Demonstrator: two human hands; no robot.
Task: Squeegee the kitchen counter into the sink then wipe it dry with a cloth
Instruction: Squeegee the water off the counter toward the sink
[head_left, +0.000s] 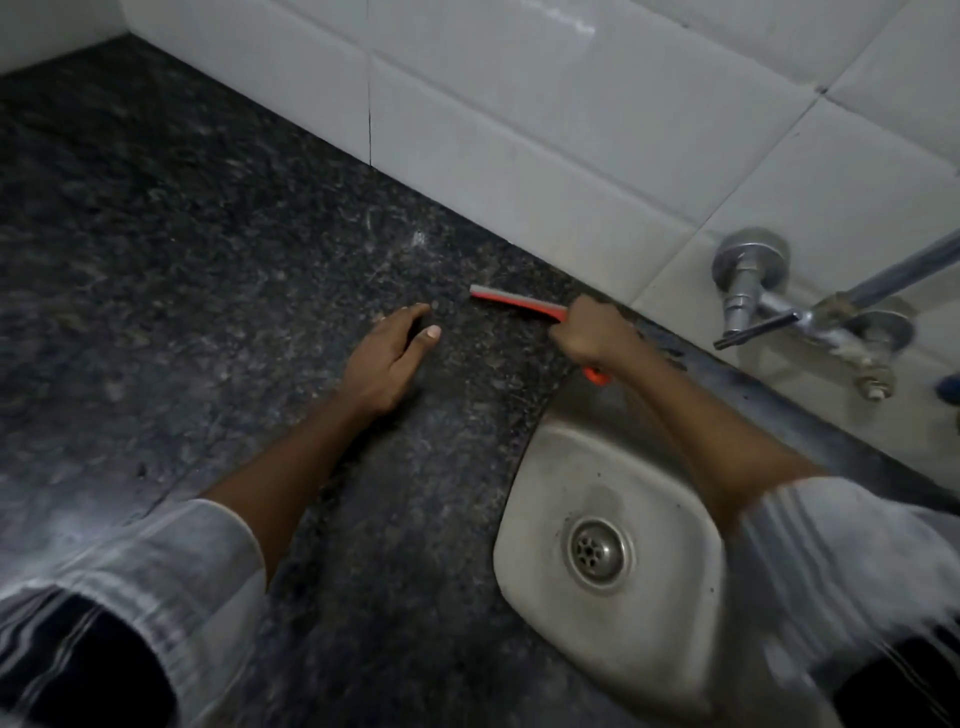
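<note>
Along the back edge of the dark granite counter (208, 234), where it meets the tiled wall (519, 114), the stroke could leave water stranded in the seam if the blade stops short. Set into the counter's right end, the steel sink (524, 519) lies just beside the tool; a skewed pull would push water past its rim. Flat on the stone, the left hand (387, 358) rests with fingers spread, holding nothing. Curled tight, the right hand (592, 335) grips the orange squeegee (511, 300), whose blade sits near the wall. No cloth shows.
</note>
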